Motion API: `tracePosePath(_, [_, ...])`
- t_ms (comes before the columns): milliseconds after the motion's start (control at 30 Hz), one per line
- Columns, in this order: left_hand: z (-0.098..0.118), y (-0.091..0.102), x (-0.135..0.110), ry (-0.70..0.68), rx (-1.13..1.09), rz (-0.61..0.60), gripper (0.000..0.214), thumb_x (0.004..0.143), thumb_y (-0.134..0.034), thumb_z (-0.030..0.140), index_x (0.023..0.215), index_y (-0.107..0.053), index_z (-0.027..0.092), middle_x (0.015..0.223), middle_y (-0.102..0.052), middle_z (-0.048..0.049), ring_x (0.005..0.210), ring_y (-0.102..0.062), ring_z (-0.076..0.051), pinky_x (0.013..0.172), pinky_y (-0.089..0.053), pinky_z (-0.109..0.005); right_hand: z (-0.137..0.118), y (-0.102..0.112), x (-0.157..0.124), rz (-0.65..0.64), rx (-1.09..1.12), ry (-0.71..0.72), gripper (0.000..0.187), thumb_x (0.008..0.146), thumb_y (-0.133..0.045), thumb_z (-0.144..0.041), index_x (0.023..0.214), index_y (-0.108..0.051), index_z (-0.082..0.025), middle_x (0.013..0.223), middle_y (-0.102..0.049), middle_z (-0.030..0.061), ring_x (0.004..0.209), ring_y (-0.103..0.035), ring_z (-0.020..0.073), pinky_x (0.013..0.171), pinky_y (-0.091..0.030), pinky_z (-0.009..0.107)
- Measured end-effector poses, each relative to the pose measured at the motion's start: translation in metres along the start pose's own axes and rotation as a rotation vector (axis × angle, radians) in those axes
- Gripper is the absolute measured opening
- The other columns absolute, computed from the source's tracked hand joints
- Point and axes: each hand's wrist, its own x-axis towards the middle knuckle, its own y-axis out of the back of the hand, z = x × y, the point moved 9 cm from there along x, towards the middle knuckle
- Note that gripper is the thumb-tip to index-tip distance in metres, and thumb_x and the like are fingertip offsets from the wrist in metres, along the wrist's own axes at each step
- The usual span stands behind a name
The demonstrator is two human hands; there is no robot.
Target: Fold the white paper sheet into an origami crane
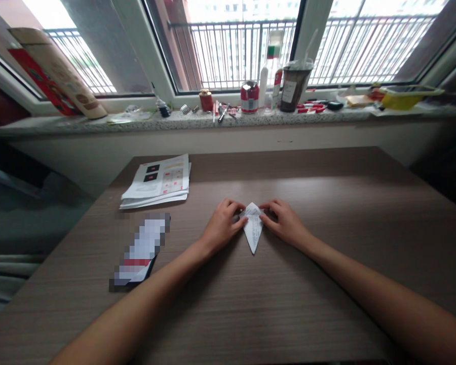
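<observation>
A small folded sheet of printed paper (254, 230), kite-shaped, lies on the brown table (251, 309) with its long point toward me. My left hand (225, 223) grips its left corner between thumb and fingers. On the opposite corner, my right hand (281, 219) pinches the paper in the same way. Both thumbs rest on the near side of the folds, with the fingertips farther back. The paper's underside is hidden.
A stack of printed sheets (157, 182) lies at the table's back left. Nearer me is a phone-shaped object (142, 248), its surface pixelated. Along the windowsill (129, 121) stand a red can (250, 97), a dark drink cup (293, 88), a yellow basket (401, 99) and small tools.
</observation>
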Motion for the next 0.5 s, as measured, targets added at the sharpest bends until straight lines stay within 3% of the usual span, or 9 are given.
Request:
tracePosePath(200, [0.0003,-0.0017,0.0027,-0.006,-0.051,-0.018,0.02,0.087,-0.074,0.019,0.106,-0.067,0.019,0.099,-0.067,-0.005,0.096,-0.062,-0.023,0.087,-0.049,-0.035,0.0068,-0.0032,0.0045,-0.01,0.019,-0.005,0.016,0.094,-0.068,-0.025,0.109,-0.073,-0.021,0.103,-0.066,0.0075,0.098,-0.063,0.0232,0.088,-0.049,0.036])
tracePosePath(500, [-0.0021,-0.0027,0.005,-0.029,-0.103,-0.05,0.012,0.092,-0.069,0.019,0.103,-0.072,0.019,0.096,-0.069,-0.0044,0.092,-0.063,-0.021,0.085,-0.048,-0.033,0.0042,-0.0029,0.0033,-0.013,0.03,0.034,0.013,0.091,-0.07,-0.019,0.104,-0.069,-0.021,0.097,-0.07,0.0046,0.091,-0.063,0.0217,0.083,-0.047,0.035])
